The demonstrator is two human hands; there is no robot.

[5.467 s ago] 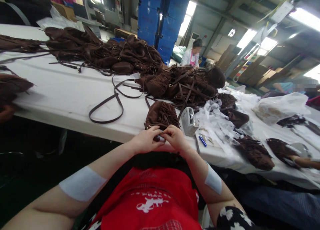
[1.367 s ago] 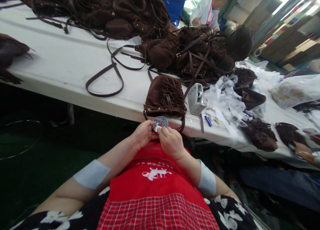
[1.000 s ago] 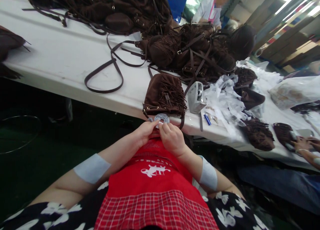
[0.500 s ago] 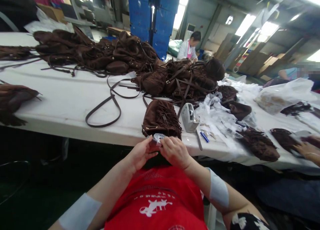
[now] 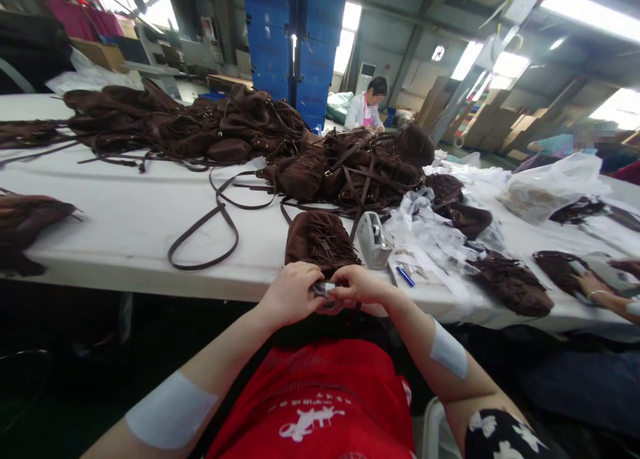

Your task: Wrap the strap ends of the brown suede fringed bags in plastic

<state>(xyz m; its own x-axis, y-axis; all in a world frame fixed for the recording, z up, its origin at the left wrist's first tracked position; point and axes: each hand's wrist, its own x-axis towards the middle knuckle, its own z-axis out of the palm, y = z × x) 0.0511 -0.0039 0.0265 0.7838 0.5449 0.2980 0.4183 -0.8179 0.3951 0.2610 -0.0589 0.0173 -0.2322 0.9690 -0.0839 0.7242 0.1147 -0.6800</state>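
A dark brown fringed bag (image 5: 320, 239) lies on the table's front edge, its mouth toward me. Just in front of that mouth, my left hand (image 5: 296, 292) and my right hand (image 5: 357, 287) hold a small grey-white, partly clear roundish thing (image 5: 323, 288) between them. Its exact kind is too small to make out; a white patch shows on it. Left fingers curl over its left side, and the right thumb and fingers pinch its right side. Both hands partly cover the near end of the bag. To the bag's right stands a grey tape dispenser (image 5: 374, 240).
Brown bags with straps (image 5: 240, 122) are heaped along the back. A blue pen (image 5: 405, 276) and crumpled clear plastic (image 5: 425, 226) lie right of the dispenser. A co-worker's hand (image 5: 595, 289) touches a bag at far right; another person (image 5: 365, 109) sits behind the heap.
Both hands have closed in around the small grey-white thing, which has tilted and shows less of its round face. The left hand has moved up over it. The camera view has shifted slightly.
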